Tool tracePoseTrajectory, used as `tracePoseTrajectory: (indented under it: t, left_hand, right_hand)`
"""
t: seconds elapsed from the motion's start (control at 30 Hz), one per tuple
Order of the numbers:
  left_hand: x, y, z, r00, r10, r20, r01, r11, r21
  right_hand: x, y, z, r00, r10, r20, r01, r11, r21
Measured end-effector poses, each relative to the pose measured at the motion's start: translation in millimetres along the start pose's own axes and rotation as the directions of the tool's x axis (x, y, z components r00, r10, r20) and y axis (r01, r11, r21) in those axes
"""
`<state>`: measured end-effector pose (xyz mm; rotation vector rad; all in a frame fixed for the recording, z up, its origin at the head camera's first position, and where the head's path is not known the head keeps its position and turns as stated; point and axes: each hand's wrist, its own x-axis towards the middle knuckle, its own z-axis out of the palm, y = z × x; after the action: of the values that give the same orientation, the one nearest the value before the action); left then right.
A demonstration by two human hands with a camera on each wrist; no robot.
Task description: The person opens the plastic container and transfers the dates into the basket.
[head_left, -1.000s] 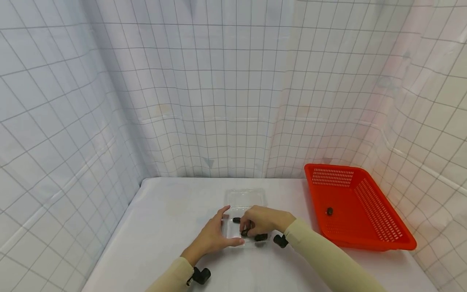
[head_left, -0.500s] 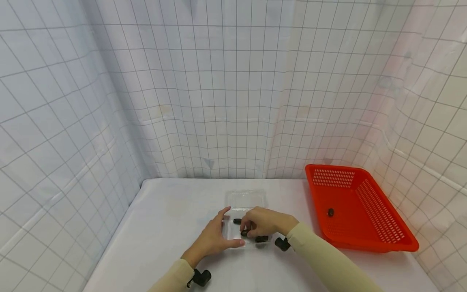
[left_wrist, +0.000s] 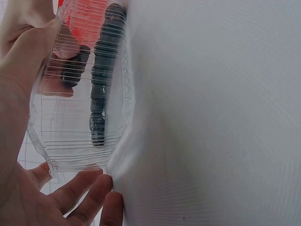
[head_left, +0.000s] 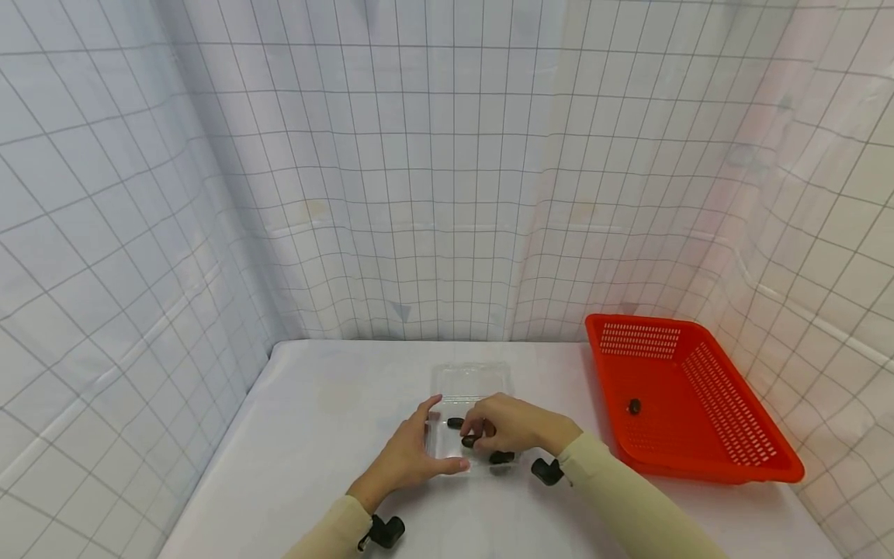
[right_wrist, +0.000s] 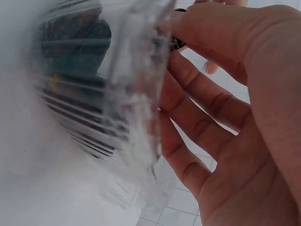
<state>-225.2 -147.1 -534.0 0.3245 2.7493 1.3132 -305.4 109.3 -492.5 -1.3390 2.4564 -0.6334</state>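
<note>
A clear plastic clamshell box [head_left: 450,446] lies on the table with its lid [head_left: 471,380] folded back, away from me. Around its left side my left hand [head_left: 405,458] holds it, thumb at the near edge and fingers toward the hinge. Over the box, my right hand [head_left: 513,423] pinches a dark oval date-like piece [head_left: 469,441] between thumb and fingertips. Similar dark pieces lie inside: one toward the hinge [head_left: 455,423], another at the near right [head_left: 501,457]. The left wrist view shows a dark row [left_wrist: 101,89] through the ribbed wall. My right hand hides part of the box.
To the right stands a red plastic basket [head_left: 698,458] with slotted walls. One dark piece [head_left: 634,406] lies in it. White gridded curtains [head_left: 447,194] surround the white table [head_left: 335,388] at the back and sides.
My right hand has risen slightly with the dark piece, and its wrist has shifted a little to the right. The left hand stays around the box.
</note>
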Motion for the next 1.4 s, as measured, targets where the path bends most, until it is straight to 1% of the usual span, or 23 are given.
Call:
tracePoseTrajectory:
  t: [0.27,0.47,0.7,0.93,1.4]
  left_hand:
    - [-0.2,1.3,0.3,1.000,-0.006,-0.004,0.006,1.000,0.007]
    - [-0.8,1.6,0.5,1.000,-0.015,-0.004,0.015,1.000,-0.003]
    - [-0.2,1.0,1.3,1.000,-0.015,-0.010,0.015,1.000,0.001]
    - [1.1,0.6,2.3,1.000,-0.007,-0.011,0.007,1.000,0.007]
    - [1.2,0.7,2.7,1.000,-0.002,-0.014,0.003,1.000,0.003]
  right_hand:
    - [-5.6,0,-5,1.000,-0.011,-0.030,0.011,1.000,0.001]
    - [-10.8,-3,-11,0.999,-0.013,-0.051,0.012,1.000,-0.008]
    - [-17.3,-4,-16,0.997,0.011,-0.074,-0.012,1.000,-0.022]
    - [-22.7,-3,-22,0.996,0.008,-0.091,-0.012,0.999,-0.041]
    - [-39.3,3,-37,0.992,0.043,-0.122,-0.050,0.997,-0.052]
